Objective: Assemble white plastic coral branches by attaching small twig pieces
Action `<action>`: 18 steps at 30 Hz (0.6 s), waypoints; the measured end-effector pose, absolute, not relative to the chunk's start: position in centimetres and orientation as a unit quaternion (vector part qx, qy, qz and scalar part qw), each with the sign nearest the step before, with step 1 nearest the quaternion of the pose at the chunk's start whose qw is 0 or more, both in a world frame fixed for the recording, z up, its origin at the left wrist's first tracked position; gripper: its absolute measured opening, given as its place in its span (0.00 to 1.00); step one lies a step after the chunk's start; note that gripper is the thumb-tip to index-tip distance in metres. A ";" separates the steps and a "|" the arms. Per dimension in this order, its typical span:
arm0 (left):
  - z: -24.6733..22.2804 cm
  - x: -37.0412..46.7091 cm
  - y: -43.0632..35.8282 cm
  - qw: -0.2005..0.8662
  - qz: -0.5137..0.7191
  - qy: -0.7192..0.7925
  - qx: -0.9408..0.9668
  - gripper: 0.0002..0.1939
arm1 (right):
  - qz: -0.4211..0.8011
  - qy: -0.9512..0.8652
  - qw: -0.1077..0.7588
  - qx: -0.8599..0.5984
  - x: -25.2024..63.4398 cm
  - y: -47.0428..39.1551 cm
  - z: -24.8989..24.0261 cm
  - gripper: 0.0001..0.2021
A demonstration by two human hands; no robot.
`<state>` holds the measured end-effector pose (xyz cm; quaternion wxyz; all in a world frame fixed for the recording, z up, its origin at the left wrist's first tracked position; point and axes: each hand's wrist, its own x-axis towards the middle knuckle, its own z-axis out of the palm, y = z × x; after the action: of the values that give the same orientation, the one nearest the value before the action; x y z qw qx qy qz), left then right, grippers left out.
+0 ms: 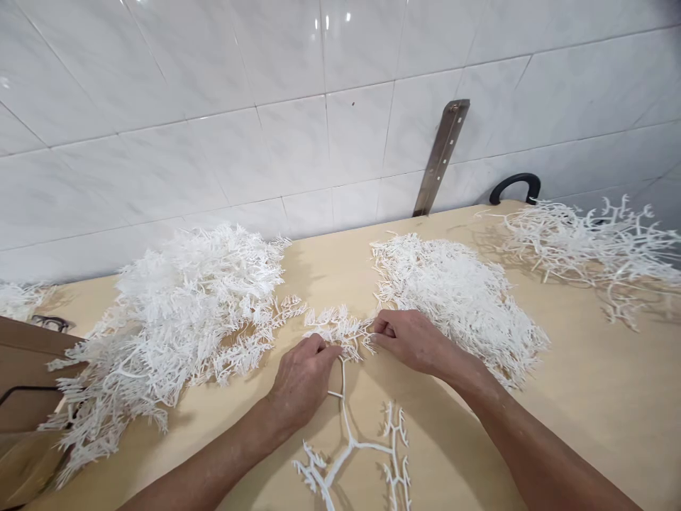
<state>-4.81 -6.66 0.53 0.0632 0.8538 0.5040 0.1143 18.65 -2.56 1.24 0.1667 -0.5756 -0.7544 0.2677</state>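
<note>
A white plastic branch [351, 444] with forked arms lies on the table in front of me, its lower end cut off by the view. My left hand [304, 377] is closed in a pinch at the top of its stem. Just beyond the fingertips is a cluster of small white plastic sprigs [340, 325]. My right hand [412, 341] pinches the right end of this cluster between thumb and finger. The exact joint between stem and sprigs is hidden by my left fingers. Both hands are close together, slightly apart.
A large heap of white sprigs [196, 298] lies left, a second heap [452, 294] right. Bare white branches [590, 238] lie at the far right. A cardboard box [32, 341] stands at the left edge. Against the tiled wall are a metal strip [443, 156] and a black handle [515, 180].
</note>
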 end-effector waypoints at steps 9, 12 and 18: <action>4.6 -3.8 -5.3 0.127 0.096 0.545 0.824 0.16 | 0.233 -0.748 0.259 -0.564 17.8 -2.0 -0.1 0.06; 5.2 -3.3 -5.3 0.148 0.151 0.531 0.820 0.15 | 0.269 -0.731 0.278 -0.562 17.6 -2.0 0.0 0.06; 4.5 -1.5 -5.3 0.295 0.264 0.496 0.773 0.13 | 0.374 -0.652 0.336 -0.568 17.7 -1.7 0.1 0.06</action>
<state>-1.54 -5.29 4.46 0.2949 0.7728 0.4960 0.2641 17.69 -1.71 0.07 0.3356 -0.5675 -0.6523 0.3739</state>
